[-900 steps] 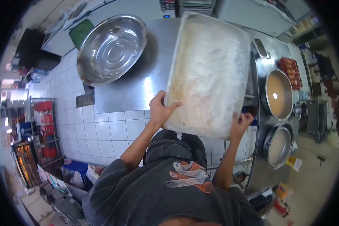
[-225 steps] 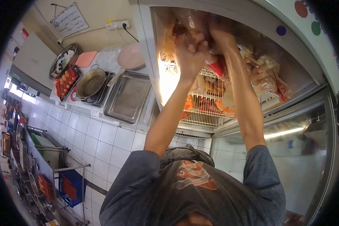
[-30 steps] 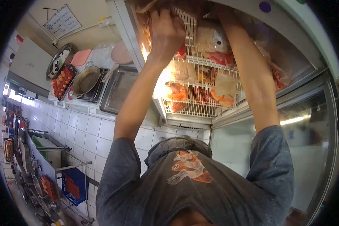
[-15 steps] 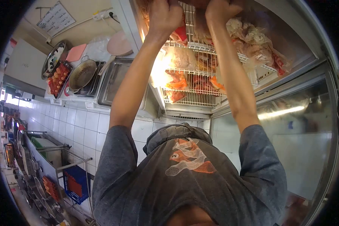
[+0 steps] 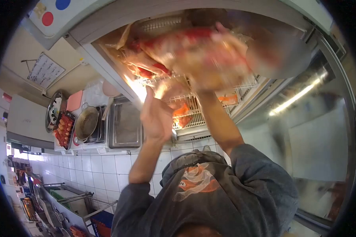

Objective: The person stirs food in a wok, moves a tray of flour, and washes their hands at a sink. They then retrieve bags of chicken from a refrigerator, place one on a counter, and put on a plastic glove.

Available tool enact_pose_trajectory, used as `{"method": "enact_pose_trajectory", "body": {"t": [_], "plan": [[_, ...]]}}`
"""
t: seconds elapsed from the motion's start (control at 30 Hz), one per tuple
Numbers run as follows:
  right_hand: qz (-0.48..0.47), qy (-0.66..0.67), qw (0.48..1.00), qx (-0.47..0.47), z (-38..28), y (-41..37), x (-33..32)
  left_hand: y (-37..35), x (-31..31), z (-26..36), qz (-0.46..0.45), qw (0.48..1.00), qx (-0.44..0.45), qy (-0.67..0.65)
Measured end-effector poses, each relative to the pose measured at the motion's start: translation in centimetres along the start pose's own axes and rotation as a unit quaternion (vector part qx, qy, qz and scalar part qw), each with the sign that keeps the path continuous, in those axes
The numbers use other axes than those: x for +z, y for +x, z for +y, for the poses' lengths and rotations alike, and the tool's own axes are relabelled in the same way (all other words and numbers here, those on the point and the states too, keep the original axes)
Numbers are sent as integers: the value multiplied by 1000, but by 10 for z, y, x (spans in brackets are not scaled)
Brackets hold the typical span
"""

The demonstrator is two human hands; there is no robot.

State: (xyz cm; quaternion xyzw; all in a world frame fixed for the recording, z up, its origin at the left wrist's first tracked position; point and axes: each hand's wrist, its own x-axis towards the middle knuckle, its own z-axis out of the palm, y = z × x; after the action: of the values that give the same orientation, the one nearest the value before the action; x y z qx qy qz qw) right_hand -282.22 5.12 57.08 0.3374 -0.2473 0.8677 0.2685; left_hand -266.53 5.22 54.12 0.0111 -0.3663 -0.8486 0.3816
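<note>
A large piece of red and pale meat [image 5: 194, 47], which looks wrapped in clear plastic, is blurred by motion in the upper part of the fridge. My right hand [image 5: 205, 83] is under its near side and holds it; the fingers are mostly hidden or smeared. Below and left of the meat, my left hand [image 5: 156, 117] is raised with thumb and fingers apart, holding nothing. It is in front of the left side of the fridge opening. More bagged meat [image 5: 146, 65] lies at the upper left on the wire shelf [image 5: 195, 118], with orange-red pieces [image 5: 182, 114] lower down.
Left of the fridge, a counter bears a metal tray [image 5: 125, 124], a pan [image 5: 86, 123], a carton of eggs [image 5: 64, 129], a round dish [image 5: 56, 108] and a pink board [image 5: 74, 100]. The open glass door [image 5: 304, 130] stands at the right. Metal racks are at lower left.
The large meat piece has come into view, held by my right hand. My left hand has come back toward me and is open and free. The view has shifted, showing more of the fridge's top.
</note>
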Motion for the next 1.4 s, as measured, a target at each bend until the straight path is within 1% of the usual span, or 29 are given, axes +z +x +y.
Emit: {"method": "enact_pose_trajectory", "body": {"t": [0.03, 0.13, 0.23, 0.27, 0.3, 0.33, 0.37, 0.4, 0.43, 0.47, 0.5, 0.53, 0.57, 0.63, 0.67, 0.73, 0.77, 0.8, 0.83, 0.9, 0.93, 0.97, 1.07, 1.17, 1.2, 1.3, 1.33, 1.4], "plan": [[-19, -10, 1000, -15, -12, -5, -13, -7, -7, 1, -61, 968, -198, -140], [-100, -56, 989, -91, -47, -28, -52, 0, 23, -15, 16, 957, -185, -221], [-168, -85, 967, -169, -80, -51, -84, -1, 8, -37, 58, 979, -169, -102], [-180, -100, 964, -168, -89, -57, -92, -6, -19, -53, 34, 969, -175, -169], [-186, -116, 965, -146, -97, -63, -101, -11, -47, -69, 10, 955, -184, -234], [-184, -137, 969, -89, -106, -70, -113, -17, -27, -66, 19, 969, -172, -174], [-169, -153, 974, 17, -116, -78, -127, -20, -16, -65, 26, 980, -159, -114], [-149, -168, 966, 129, -126, -86, -141, -22, -23, -73, 26, 973, -175, -146], [-129, -180, 947, 233, -136, -94, -155, -26, -25, -79, 37, 980, -140, -135], [-89, -61, 893, 436, -148, -107, -190, -31, -24, -86, 47, 986, -106, -122], [-53, 13, 851, 522, -152, -106, -188, -33, -24, -95, 56, 990, -71, -109], [4, 86, 793, 603, -155, -105, -186, -35, -28, -108, 95, 990, -46, -95], [70, 142, 726, 669, -158, -104, -183, -41, -38, -118, 105, 990, -57, -80], [139, 244, 671, 686, -161, -102, -177, -44, -50, -130, 113, 989, -77, -51], [161, 278, 655, 684, -157, -101, -182, -48, -55, -135, 111, 990, -80, -37], [137, 256, 677, 677, -148, -102, -184, -52, -59, -131, 106, 991, -83, -9], [121, 246, 687, 673, -144, -102, -184, -58, -68, -130, 66, 994, -78, -25], [125, 267, 673, 679, -140, -103, -187, -68, -85, -130, 26, 996, -71, -40], [111, 247, 671, 690, -137, -103, -186, -80, -101, -129, -13, 996, -65, -54], [81, 209, 667, 710, -127, -103, -179, -101, -122, -122, 102, 992, 16, -77], [103, 231, 680, 689, -119, -110, -181, -102, -119, -103, 47, 998, 15, -42], [83, 216, 673, 703, -110, -112, -186, -104, -115, -86, -3, 1000, 15, -7], [16, 188, 645, 740, -82, -106, -191, -112, -111, -65, 15, 993, -38, -113], [-25, 169, 628, 759, -54, -95, -188, -118, -110, -58, -2, 960, -87, -265], [-23, 152, 654, 741, -49, -91, -175, -115, -113, -63, -15, 961, -66, -268], [-23, 163, 669, 725, -12, -107, -187, -103, -121, -75, 88, 977, -62, -183], [0, 163, 673, 722, -7, -106, -187, -98, -123, -79, 98, 965, -70, -235], [-4, 192, 685, 703, 0, -98, -184, -89, -125, -86, 116, 930, -88, -338]]}}
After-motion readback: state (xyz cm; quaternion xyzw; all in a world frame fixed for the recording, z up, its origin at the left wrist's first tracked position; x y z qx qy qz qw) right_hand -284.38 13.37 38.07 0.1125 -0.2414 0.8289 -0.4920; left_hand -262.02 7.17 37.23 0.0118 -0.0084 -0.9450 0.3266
